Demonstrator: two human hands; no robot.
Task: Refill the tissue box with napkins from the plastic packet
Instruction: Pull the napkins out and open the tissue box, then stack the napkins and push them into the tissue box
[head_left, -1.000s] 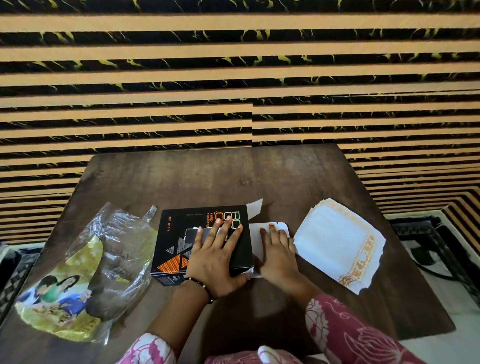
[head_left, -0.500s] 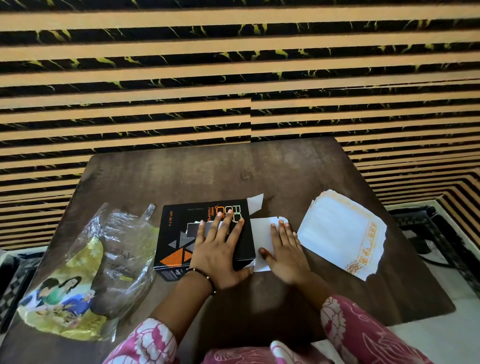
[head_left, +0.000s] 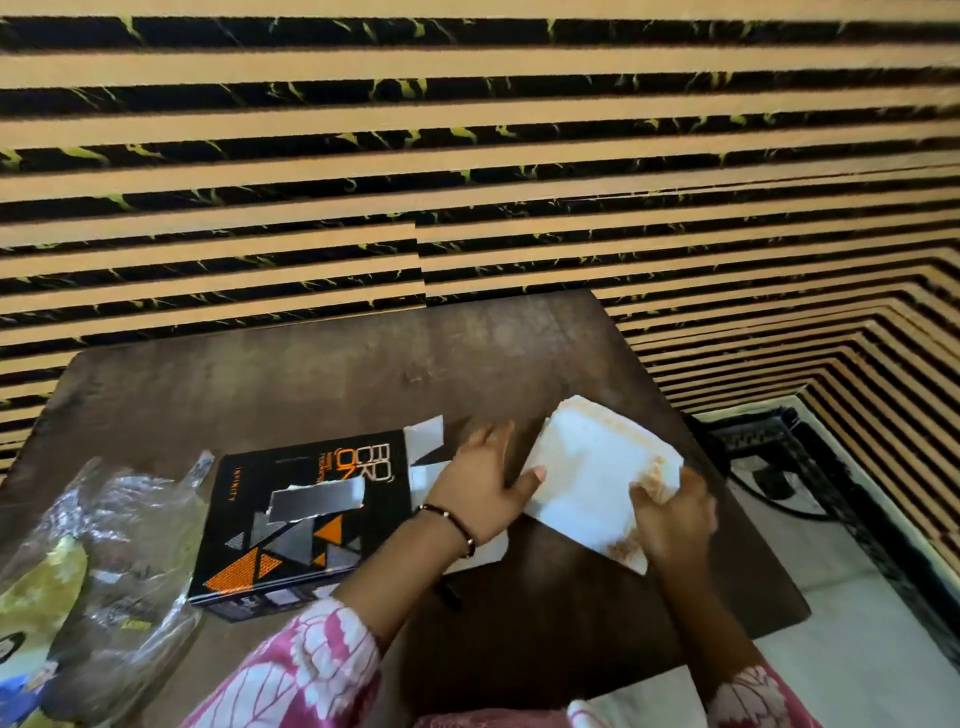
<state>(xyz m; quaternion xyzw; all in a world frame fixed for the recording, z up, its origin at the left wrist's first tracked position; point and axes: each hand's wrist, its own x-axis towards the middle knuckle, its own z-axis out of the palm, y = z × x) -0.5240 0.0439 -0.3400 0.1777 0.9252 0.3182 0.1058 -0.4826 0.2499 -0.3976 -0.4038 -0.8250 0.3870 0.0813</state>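
A black tissue box (head_left: 291, 519) with orange and grey triangles lies flat on the dark wooden table (head_left: 311, 374), its right end flap (head_left: 423, 439) open. Right of it sits a stack of white napkins (head_left: 587, 467) with an orange border. My right hand (head_left: 670, 514) grips the stack's near right corner. My left hand (head_left: 480, 486) rests against the stack's left edge, thumb on the napkins, fingers spread. A white napkin (head_left: 485, 551) pokes out under my left wrist by the box's open end. The crumpled plastic packet (head_left: 104, 561) lies at the left.
A striped wall (head_left: 467, 182) rises right behind the table. The table's right edge drops to a floor with a dark patterned mat (head_left: 769, 467). My pink patterned sleeves fill the near edge.
My left hand has left the top of the box and my right hand the napkin by its end; both have moved right onto the napkin stack. The camera has swung right.
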